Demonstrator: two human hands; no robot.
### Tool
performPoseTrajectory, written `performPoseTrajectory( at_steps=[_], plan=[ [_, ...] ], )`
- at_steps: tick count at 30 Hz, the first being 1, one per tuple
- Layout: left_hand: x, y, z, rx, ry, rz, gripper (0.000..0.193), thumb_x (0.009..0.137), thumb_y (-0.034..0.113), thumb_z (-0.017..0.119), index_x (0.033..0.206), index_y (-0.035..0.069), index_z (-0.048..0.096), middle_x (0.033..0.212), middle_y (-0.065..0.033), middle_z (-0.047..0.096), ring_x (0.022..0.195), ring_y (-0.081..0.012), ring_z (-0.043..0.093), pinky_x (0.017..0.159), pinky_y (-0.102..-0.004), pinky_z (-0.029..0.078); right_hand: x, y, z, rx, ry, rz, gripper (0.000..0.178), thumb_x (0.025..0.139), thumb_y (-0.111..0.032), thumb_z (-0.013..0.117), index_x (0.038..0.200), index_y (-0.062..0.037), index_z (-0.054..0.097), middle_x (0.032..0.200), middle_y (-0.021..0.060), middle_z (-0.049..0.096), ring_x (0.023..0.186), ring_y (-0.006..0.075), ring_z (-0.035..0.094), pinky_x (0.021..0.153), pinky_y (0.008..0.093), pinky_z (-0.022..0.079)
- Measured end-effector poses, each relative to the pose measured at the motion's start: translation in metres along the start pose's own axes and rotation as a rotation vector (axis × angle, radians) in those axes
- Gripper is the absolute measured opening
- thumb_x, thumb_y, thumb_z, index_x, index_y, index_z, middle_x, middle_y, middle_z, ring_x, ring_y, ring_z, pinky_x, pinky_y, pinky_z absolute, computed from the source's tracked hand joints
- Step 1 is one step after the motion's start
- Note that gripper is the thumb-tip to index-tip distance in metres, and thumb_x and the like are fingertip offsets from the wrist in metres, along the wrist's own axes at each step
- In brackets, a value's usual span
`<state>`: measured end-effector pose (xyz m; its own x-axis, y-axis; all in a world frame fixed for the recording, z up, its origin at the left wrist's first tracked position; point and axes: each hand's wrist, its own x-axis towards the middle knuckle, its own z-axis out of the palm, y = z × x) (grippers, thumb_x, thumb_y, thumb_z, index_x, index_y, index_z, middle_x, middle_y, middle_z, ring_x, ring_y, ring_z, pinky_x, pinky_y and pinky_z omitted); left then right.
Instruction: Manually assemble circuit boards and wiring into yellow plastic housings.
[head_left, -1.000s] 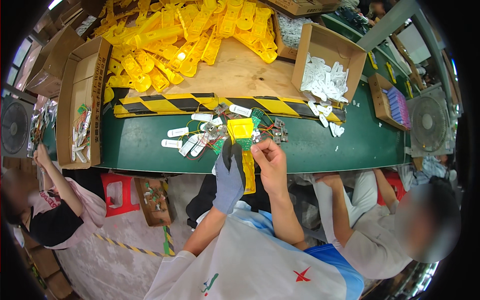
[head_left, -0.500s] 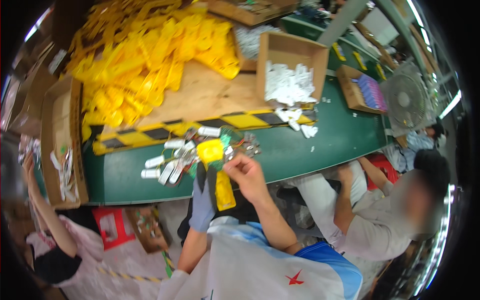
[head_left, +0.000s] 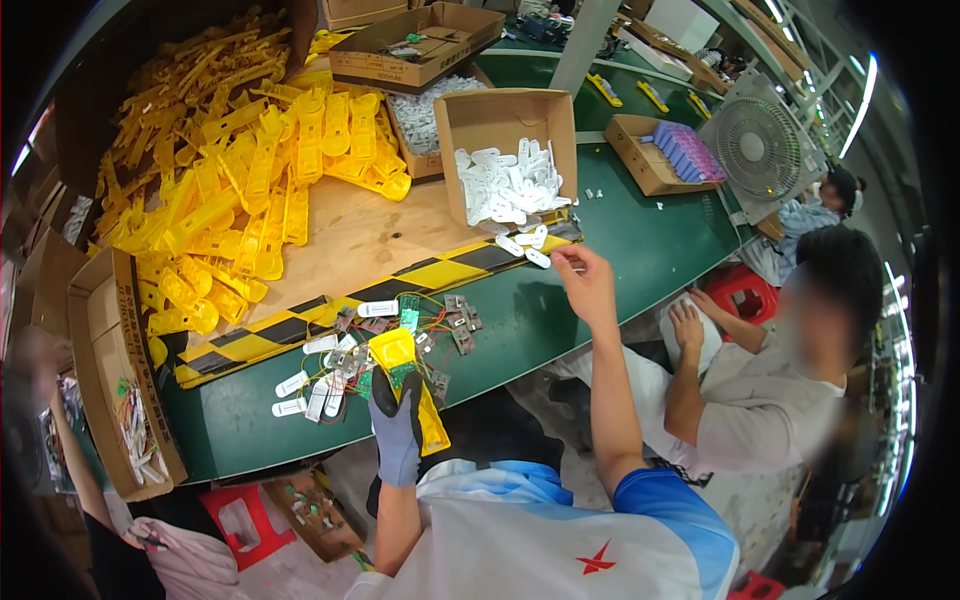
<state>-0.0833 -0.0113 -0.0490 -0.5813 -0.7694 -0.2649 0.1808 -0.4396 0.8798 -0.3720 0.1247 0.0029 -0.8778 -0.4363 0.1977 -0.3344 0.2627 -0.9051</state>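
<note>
My left hand [head_left: 397,425], in a grey glove with dark fingertips, is closed round a yellow plastic housing [head_left: 432,425]. A green circuit board shows against the housing at my fingers. My bare right hand [head_left: 588,285] reaches out to the right with its fingers bent and loosely apart. Its fingertips are beside a small white oval plastic piece [head_left: 538,258] at the end of the striped edge; I see nothing held in them. Beyond my left hand lies a cluster of wired circuit boards [head_left: 460,325] and white-cased parts [head_left: 290,384] on the green table [head_left: 230,435].
A heap of yellow housings [head_left: 260,150] covers the wooden board [head_left: 360,225], edged by black-and-yellow tape [head_left: 300,325]. White pieces fill a cardboard box [head_left: 505,105]. Another box [head_left: 110,330] stands left. A fan [head_left: 757,145] and a seated person [head_left: 770,420] are on the right.
My right hand has left the yellow housing and moved right and away, to the loose white pieces. My left hand still holds the housing. The head view has shifted.
</note>
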Motion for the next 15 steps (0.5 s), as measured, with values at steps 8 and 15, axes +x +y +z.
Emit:
performPoseTrajectory(
  at_steps=[8,15],
  plan=[
    [-0.007,0.02,0.007,-0.035,-0.06,-0.081,0.044,0.092,0.004,0.058,0.133,0.003,0.043,0.096,-0.0088,0.06,0.073,-0.0141,0.062,0.061,-0.0279,0.054,0.003,0.003,0.016,-0.647,-0.086,-0.255,0.023,0.08,-0.015,0.072,0.098,-0.0026,0.069,0.095,0.0143,0.069,0.089,0.0283,0.065,0.08,0.0386,0.051],
    [-0.009,0.018,0.022,-0.06,-0.006,0.091,0.058,0.098,0.016,0.055,0.148,0.015,0.026,0.106,-0.0083,0.057,0.075,-0.0112,0.059,0.062,-0.0252,0.052,-0.043,-0.007,0.031,-0.244,-0.003,-0.124,0.013,0.088,-0.01,0.066,0.094,0.0008,0.069,0.077,0.0114,0.071,0.064,0.0167,0.067,0.061,0.0278,0.051]
  ],
)
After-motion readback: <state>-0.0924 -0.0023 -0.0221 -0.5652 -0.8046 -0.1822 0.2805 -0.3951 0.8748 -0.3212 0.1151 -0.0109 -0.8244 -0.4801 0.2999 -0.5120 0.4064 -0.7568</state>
